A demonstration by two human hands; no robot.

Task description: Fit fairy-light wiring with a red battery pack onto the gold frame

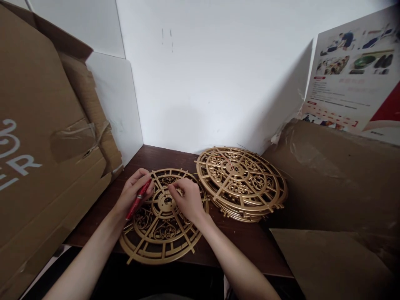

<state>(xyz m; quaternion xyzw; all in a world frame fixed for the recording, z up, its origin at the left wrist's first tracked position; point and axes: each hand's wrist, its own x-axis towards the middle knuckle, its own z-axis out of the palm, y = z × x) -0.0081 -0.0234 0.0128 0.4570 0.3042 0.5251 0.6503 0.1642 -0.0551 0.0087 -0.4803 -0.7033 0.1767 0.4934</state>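
Note:
A round gold openwork disc with scrollwork and spokes lies on the dark table near its front edge. At the disc's upper left, my left hand is closed round a red pen-like tool, which slants down across the palm. My right hand is over the right part of the disc, beside its hub, with thumb and forefinger pinched together. Whatever lies between those fingertips is too small to make out. Thin gold wires show near the right hand and the disc's right rim.
To the right stands a stack of similar gold discs with loose thin wires on top. Cardboard rises on the left, and more cardboard with a printed sheet on the right. A white wall is behind the brown table.

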